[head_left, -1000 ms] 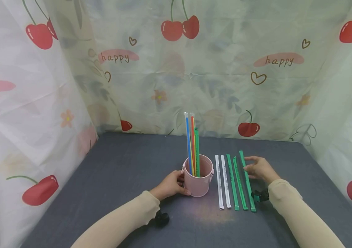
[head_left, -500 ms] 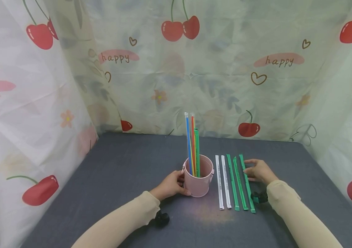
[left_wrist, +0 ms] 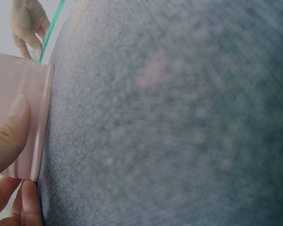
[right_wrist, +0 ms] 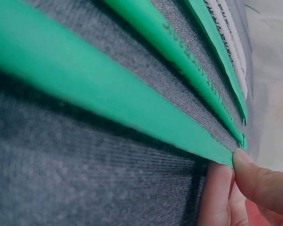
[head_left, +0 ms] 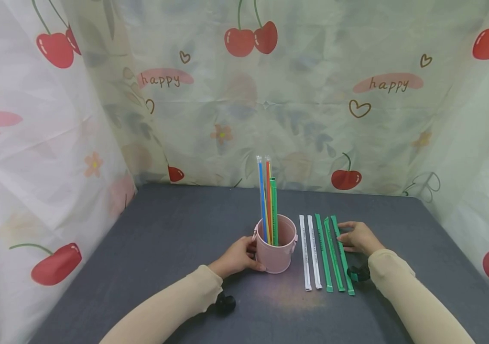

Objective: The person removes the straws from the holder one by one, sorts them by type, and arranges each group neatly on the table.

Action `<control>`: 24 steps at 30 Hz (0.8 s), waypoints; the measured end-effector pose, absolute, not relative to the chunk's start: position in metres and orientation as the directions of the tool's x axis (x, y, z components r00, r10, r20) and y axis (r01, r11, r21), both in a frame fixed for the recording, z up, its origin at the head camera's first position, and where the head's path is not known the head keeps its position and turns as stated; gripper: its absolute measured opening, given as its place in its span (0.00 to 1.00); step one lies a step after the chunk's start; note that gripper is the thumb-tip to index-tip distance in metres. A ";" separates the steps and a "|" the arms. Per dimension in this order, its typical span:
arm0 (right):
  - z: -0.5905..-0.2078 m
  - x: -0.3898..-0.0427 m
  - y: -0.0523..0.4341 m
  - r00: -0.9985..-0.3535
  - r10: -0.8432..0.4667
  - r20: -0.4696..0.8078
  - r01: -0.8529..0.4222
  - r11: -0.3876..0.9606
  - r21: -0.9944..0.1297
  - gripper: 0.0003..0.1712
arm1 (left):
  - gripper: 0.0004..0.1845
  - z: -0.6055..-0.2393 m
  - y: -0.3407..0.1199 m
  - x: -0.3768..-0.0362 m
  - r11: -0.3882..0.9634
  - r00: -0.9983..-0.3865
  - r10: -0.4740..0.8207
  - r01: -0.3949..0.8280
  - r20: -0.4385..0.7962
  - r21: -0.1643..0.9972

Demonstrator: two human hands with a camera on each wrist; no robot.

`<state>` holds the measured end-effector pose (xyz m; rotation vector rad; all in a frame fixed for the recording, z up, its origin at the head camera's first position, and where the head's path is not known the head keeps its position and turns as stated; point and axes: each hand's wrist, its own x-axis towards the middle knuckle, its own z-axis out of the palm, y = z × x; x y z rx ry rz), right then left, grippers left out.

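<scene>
Pink, cylindrical bucket [head_left: 273, 259] gripped by the left hand [head_left: 236, 258], I remotely see the right hand [head_left: 359, 237] pinching the rightmost slim, green, wrapped straw [head_left: 343, 256].

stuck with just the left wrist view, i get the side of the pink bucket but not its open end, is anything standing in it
Observer: Yes, the head view shows a bunch of straws standing in the pink bucket, blue, red and green among them.
Operator: ok and is anything laid out next to it
Observer: Yes, two white packets and three green packets lie in a row on the right side of the bucket.
Operator: which one is the right hand on
Observer: The outermost green packet, the one farthest from the bucket; the right wrist view shows the hand pinching it near one end.
</scene>
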<state>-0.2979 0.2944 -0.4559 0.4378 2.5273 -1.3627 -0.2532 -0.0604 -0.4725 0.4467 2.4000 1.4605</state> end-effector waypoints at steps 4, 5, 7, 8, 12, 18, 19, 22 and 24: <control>-0.455 -0.297 0.292 -0.928 0.148 -0.343 0.367 0.528 -0.766 0.32 | 0.36 -0.474 -0.060 -0.254 0.438 -0.907 0.412 0.114 -0.087 0.892; -0.455 -0.297 0.292 -0.929 0.143 -0.340 0.362 0.530 -0.767 0.32 | 0.36 -0.474 -0.060 -0.254 0.438 -0.907 0.413 0.115 -0.087 0.891; -0.454 -0.296 0.291 -0.931 0.138 -0.338 0.357 0.536 -0.765 0.32 | 0.36 -0.474 -0.060 -0.254 0.438 -0.907 0.413 0.115 -0.086 0.892; -0.454 -0.296 0.291 -0.931 0.138 -0.337 0.356 0.538 -0.764 0.32 | 0.36 -0.474 -0.060 -0.254 0.437 -0.906 0.414 0.116 -0.085 0.892; -0.454 -0.295 0.290 -0.933 0.135 -0.334 0.351 0.548 -0.759 0.32 | 0.36 -0.474 -0.061 -0.253 0.435 -0.906 0.414 0.118 -0.082 0.893; -0.453 -0.294 0.290 -0.937 0.128 -0.325 0.338 0.563 -0.754 0.32 | 0.36 -0.474 -0.061 -0.254 0.439 -0.907 0.414 0.123 -0.079 0.890; -0.453 -0.294 0.290 -0.938 0.127 -0.323 0.337 0.565 -0.753 0.32 | 0.36 -0.474 -0.061 -0.254 0.439 -0.907 0.413 0.121 -0.080 0.890; -0.452 -0.293 0.290 -0.937 0.134 -0.322 0.339 0.569 -0.749 0.32 | 0.36 -0.474 -0.060 -0.253 0.436 -0.906 0.414 0.114 -0.086 0.893; -0.452 -0.293 0.290 -0.936 0.143 -0.323 0.344 0.573 -0.743 0.32 | 0.36 -0.474 -0.060 -0.253 0.435 -0.903 0.421 0.123 -0.080 0.892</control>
